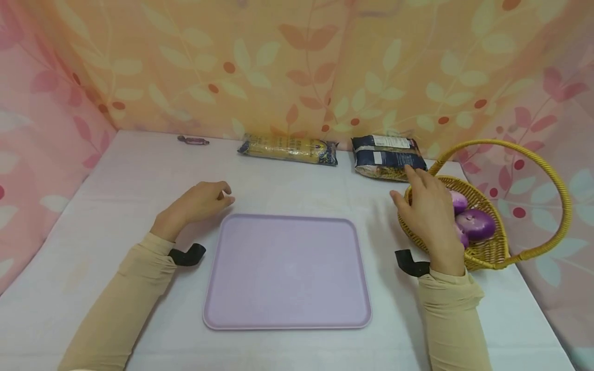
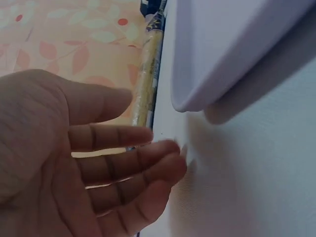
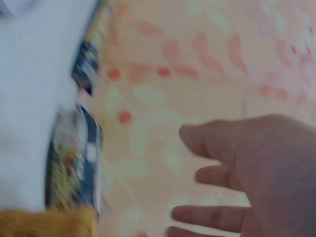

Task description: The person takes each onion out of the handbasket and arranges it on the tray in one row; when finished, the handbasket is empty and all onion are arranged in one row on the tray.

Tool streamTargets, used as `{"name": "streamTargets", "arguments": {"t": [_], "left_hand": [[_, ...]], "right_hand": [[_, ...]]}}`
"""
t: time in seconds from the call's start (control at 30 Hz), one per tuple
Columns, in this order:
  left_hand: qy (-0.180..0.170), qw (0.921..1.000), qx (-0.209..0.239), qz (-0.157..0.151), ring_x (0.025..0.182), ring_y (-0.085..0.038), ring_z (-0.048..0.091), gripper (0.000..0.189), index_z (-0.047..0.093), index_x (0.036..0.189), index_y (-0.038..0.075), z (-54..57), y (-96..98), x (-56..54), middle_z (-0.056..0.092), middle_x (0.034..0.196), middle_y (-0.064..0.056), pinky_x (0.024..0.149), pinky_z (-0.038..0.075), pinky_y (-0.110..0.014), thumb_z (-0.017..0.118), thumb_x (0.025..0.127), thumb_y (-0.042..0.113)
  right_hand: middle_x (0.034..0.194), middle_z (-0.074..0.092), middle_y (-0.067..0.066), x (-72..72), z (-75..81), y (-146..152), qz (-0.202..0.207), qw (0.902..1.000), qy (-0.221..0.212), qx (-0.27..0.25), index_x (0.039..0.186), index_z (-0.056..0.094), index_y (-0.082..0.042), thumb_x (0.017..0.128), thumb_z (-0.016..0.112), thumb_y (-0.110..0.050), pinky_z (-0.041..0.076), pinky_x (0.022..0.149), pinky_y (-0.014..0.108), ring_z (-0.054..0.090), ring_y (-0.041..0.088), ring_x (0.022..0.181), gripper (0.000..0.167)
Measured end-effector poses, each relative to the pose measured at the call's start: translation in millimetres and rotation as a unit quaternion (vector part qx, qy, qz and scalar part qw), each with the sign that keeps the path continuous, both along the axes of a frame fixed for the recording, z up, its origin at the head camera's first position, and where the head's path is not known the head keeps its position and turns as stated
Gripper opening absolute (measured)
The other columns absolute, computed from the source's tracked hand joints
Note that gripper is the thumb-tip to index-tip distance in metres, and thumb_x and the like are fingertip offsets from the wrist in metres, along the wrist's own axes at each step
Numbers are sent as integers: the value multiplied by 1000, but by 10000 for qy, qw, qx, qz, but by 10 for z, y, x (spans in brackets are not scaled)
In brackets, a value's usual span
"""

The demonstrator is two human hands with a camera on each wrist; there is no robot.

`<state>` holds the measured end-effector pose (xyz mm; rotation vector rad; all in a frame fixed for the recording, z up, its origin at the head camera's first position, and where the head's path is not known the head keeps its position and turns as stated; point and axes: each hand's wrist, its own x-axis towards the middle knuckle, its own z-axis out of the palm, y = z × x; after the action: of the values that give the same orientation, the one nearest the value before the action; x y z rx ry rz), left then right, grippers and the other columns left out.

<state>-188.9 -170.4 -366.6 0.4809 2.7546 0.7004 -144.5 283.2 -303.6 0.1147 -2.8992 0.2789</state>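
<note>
My left hand (image 1: 197, 202) hovers over the white table beside the upper left corner of a lilac tray (image 1: 287, 273). Its fingers are loosely bent, and the left wrist view shows nothing in the palm. On the other side, my right hand (image 1: 429, 214) is above the left part of a yellow wicker basket (image 1: 498, 252) with a tall handle, fingers spread and holding nothing. Inside the basket lie shiny purple eggplants (image 1: 476, 224), partly hidden by that hand. A dark blue bag of pasta (image 1: 389, 158) lies just beyond the right fingertips.
Along the back edge lie a long yellow pack of spaghetti (image 1: 290, 149) and a small wrapped candy (image 1: 193, 140). Floral cloth (image 1: 297, 67) walls the table at the back and both sides. The basket's handle (image 1: 552, 175) arches high on the right.
</note>
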Motion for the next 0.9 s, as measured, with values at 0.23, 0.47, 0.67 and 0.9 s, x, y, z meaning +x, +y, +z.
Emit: {"name": "streamTargets", "arguments": {"t": [0.23,0.47,0.67,0.9], "left_hand": [[-655,9962,413,-403,71,-16,54,20,66,98,7,-88,-21,-26,63,78,-5,64,42,-29,57,95,26],[-1063,9897,729,-618,65,-15,50,8,64,92,9,-127,-83,-30,56,70,-2,60,40,-29,58,93,15],[-1136,9882,807,-631,66,-15,51,6,63,90,7,-106,-74,-19,56,71,-3,61,41,-29,57,92,10],[-1166,9878,818,-637,67,-15,51,7,63,90,8,-116,-71,-28,56,72,-3,61,41,-28,56,93,9]], "right_hand": [[137,47,31,78,153,440,-1012,9872,-1196,-303,142,43,-7,98,46,-48,32,96,73,42,52,121,61],[120,59,27,53,76,604,-826,9813,-1726,-190,131,54,-4,96,55,-40,40,90,68,52,45,103,51],[126,56,30,-3,-11,590,-753,9822,-1717,131,133,53,-3,94,56,-37,38,87,73,51,51,112,51],[135,45,39,-35,-120,628,-992,9715,-2133,292,142,37,-1,96,39,-57,34,86,79,44,62,118,73]]}}
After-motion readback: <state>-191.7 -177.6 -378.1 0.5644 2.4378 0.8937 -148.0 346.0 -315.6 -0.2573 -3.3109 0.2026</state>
